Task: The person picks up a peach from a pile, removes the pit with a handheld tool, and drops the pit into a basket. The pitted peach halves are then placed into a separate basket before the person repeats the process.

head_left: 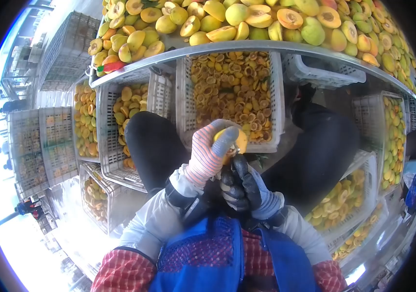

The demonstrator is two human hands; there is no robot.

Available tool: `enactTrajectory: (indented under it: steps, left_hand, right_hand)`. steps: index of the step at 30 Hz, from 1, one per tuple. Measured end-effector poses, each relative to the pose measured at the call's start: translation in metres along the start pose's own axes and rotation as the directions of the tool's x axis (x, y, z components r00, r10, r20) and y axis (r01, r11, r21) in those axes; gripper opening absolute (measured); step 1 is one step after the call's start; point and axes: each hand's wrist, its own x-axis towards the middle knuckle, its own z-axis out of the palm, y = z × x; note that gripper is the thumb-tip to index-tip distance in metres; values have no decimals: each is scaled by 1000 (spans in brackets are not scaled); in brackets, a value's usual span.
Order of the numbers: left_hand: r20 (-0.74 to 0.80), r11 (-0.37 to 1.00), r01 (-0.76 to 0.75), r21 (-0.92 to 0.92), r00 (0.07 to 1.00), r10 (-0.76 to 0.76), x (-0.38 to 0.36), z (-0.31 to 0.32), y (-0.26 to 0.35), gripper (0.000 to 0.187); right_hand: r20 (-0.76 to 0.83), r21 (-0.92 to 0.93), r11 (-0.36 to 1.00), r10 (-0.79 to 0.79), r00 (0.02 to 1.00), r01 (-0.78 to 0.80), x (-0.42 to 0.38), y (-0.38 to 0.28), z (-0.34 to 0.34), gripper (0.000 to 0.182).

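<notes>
My left hand (210, 153), in a striped knit glove, is closed around a yellow peach (240, 141) in front of my lap. Just below it, my right hand (244, 187), in a dark-coated glove, is wrapped round a small tool (233, 151). Its shiny end shows against the underside of the fruit; the grip is hidden in the fingers. Beyond my hands, between my knees, a white crate (181, 104) holds many hollow, brownish-yellow fruit scraps (232, 92).
A metal-edged table (247, 46) heaped with whole and halved peaches (261, 19) spans the far side. A red-handled object (111, 67) lies at its left edge. Fruit crates stand left (105, 126) and right (371, 180) of my legs. Stacked crates (67, 53) rise further left.
</notes>
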Motion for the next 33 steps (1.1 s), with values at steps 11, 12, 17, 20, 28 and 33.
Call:
enactTrajectory:
  steps: [11,12,17,20,28,33]
  left_hand:
    - [127,994,16,-112,992,-2,-2,-5,-10,31]
    - [138,993,9,-114,990,7,-3,-6,-13,30]
    - [242,947,109,-303,970,-34,-2,-3,-23,46]
    - [108,754,346,-558,932,-347,-15,15,-7,46]
    - [83,765,331,-552,935,-345,-15,9,-4,46]
    - [194,997,38,-64,981,-25,-3,-12,8,44]
  right_hand:
    - [293,339,890,207,933,-304,6,1,-8,46]
    - [359,395,855,193,913,-336,7,4,-5,46]
    - [569,520,756,41,821,-398,16,16,-11,49]
    - [669,564,700,-77,739,-438,24,21,-17,52]
    - [517,554,749,32,855,-363,17,18,-11,45]
    - [693,554,662,-30,721,-505,20,16,5,44]
